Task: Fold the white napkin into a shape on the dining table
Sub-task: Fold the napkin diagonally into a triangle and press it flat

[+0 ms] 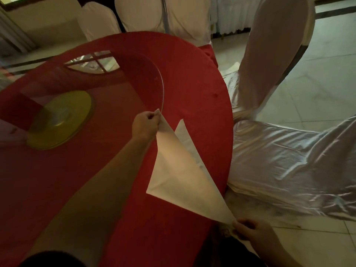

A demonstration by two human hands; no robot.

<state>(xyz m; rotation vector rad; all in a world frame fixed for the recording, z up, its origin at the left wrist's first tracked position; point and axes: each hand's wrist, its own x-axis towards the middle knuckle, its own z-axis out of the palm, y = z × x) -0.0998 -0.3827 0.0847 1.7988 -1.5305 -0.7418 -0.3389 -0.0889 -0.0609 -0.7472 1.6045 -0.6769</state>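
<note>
1. Nearest us, at five o'clock, our right hand (250, 231) pinches the near corner of the napkin (183, 176) just off the table's rim.
2. Across most of the view lies the table (107, 170) under its red cloth, with a glass turntable (134, 78) at ten o'clock on a yellow base (59, 118).
3. White-covered chairs (289, 160) stand at three o'clock and twelve o'clock, close to the table's edge.
4. We hold the napkin stretched between both hands over the table's right edge, toward four o'clock; it reads as a triangle, two layers showing, with one loose point (181, 124) sticking out behind the front layer.
5. Our left hand (146, 124), at the centre of the view, grips the far corner with closed fingers, and the cloth is lifted rather than lying flat.
6. We judge the task early: one diagonal fold looks made, though the layers are not lined up. Laying it down, squaring the edges and every shaping fold remain.
</note>
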